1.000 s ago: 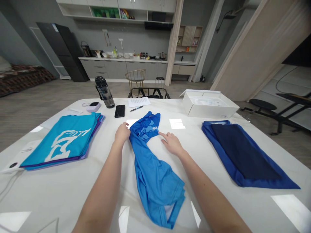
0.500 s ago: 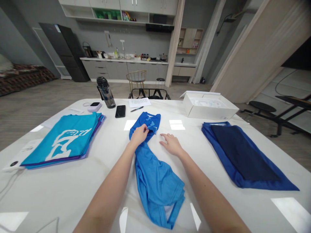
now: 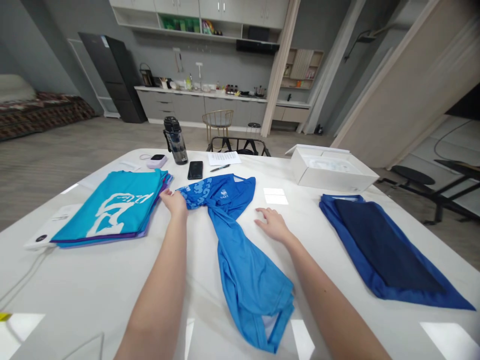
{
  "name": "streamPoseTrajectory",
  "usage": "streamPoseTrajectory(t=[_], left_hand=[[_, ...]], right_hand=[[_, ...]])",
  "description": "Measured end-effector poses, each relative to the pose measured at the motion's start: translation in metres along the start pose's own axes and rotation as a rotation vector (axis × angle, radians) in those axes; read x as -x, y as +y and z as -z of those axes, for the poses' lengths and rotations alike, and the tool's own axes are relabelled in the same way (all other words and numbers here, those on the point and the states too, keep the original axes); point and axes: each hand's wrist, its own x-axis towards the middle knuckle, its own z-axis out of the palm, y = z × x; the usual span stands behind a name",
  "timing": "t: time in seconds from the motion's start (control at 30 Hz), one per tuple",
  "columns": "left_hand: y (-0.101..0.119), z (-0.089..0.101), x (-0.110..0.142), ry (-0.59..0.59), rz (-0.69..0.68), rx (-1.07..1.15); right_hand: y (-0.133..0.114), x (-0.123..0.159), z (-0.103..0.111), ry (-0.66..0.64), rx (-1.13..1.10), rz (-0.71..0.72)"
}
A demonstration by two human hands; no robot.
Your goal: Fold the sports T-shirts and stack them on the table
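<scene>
A blue shirt (image 3: 247,270) lies twisted and bunched along the middle of the white table, its darker printed upper part spread at the far end. My left hand (image 3: 175,202) pinches the patterned sleeve of this shirt and holds it out to the left, close to the edge of a folded turquoise pile. Over the table just right of the shirt, my right hand (image 3: 273,224) is apart from the cloth, fingers loosely spread and holding nothing. The near end of the shirt shows a loose hem with a gap in it.
Folded turquoise and purple shirts (image 3: 116,205) lie at left, folded dark blue clothes (image 3: 386,245) at right. Along the back are a bottle (image 3: 175,142), a phone (image 3: 195,170), a pen (image 3: 220,168), a paper sheet (image 3: 224,158) and a white box (image 3: 333,172).
My left hand has moved left, drawing the patterned sleeve out sideways, so the shirt's printed upper part is more spread. My right hand stays open beside the shirt. The view has shifted slightly.
</scene>
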Motion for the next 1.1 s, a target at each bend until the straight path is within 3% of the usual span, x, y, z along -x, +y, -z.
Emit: streamPoseTrajectory(t=[0.03,0.1,0.17,0.23,0.3,0.43,0.53,0.63,0.77,0.87,0.93,1.0,1.1], left_hand=[[0.0,-0.001,0.003,-0.003,-0.14,-0.121],[0.001,-0.009,0.012,-0.187,-0.332,-0.305],[-0.001,-0.024,0.025,-0.523,-0.377,-0.457],[-0.008,-0.037,0.035,-0.655,-0.325,-0.593],[-0.016,-0.044,0.041,-0.664,-0.284,-0.684],[-0.025,-0.042,0.037,-0.723,-0.279,-0.752],[-0.023,-0.037,0.031,-0.768,-0.269,-0.755],[-0.02,-0.036,0.034,-0.753,-0.255,-0.769],[-0.022,-0.04,0.041,-0.681,-0.276,-0.793],[-0.025,-0.041,0.041,-0.676,-0.271,-0.806],[-0.028,-0.041,0.039,-0.672,-0.277,-0.817],[-0.029,-0.041,0.039,-0.666,-0.278,-0.839],[-0.028,-0.043,0.042,-0.657,-0.253,-0.881]], right_hand=[[-0.003,-0.004,0.0,-0.01,-0.031,-0.029],[-0.015,-0.015,-0.001,-0.006,-0.119,-0.07],[-0.036,-0.033,-0.005,0.036,-0.205,-0.053],[-0.063,-0.054,-0.011,0.062,-0.262,-0.01],[-0.092,-0.078,-0.019,0.043,-0.296,-0.06],[-0.134,-0.114,-0.034,-0.024,-0.222,-0.324],[-0.147,-0.124,-0.04,-0.039,-0.168,-0.39],[-0.143,-0.122,-0.042,-0.045,-0.166,-0.335],[-0.106,-0.109,-0.027,0.088,-0.159,-0.133],[-0.041,-0.093,0.008,0.212,-0.113,-0.115],[0.016,-0.078,0.038,0.244,-0.045,-0.195],[0.073,-0.06,0.068,0.265,0.049,-0.37],[0.133,-0.035,0.097,0.266,0.154,-0.619]])
